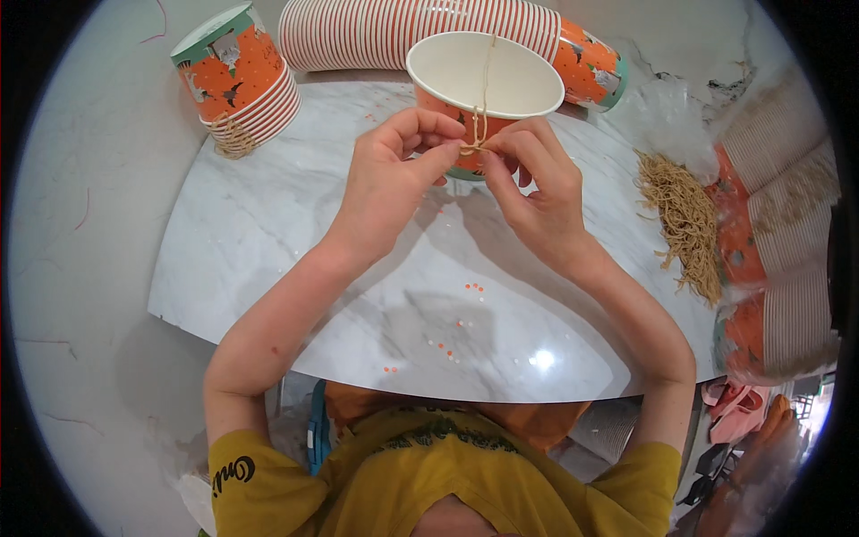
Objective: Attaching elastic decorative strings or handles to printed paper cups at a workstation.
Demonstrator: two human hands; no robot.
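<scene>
An orange paper bucket with a white inside (483, 76) stands upright at the far middle of the table. Tan twine (481, 125) runs over its rim and down the near side, where it forms a loop or knot. My left hand (394, 166) pinches one part of this twine between thumb and forefinger. From the other side, my right hand (541, 179) pinches the twine close by, the fingertips of both hands nearly meeting. The lower front of the bucket is partly hidden behind my hands.
A long nested row of paper buckets (376, 36) lies behind. An upside-down stack (237, 76) with twine at its rims stands far left. A pile of cut twine (680, 215) lies at the right, beside bagged bucket stacks (787, 206). Small orange paper dots (474, 286) dot the marbled table (268, 268).
</scene>
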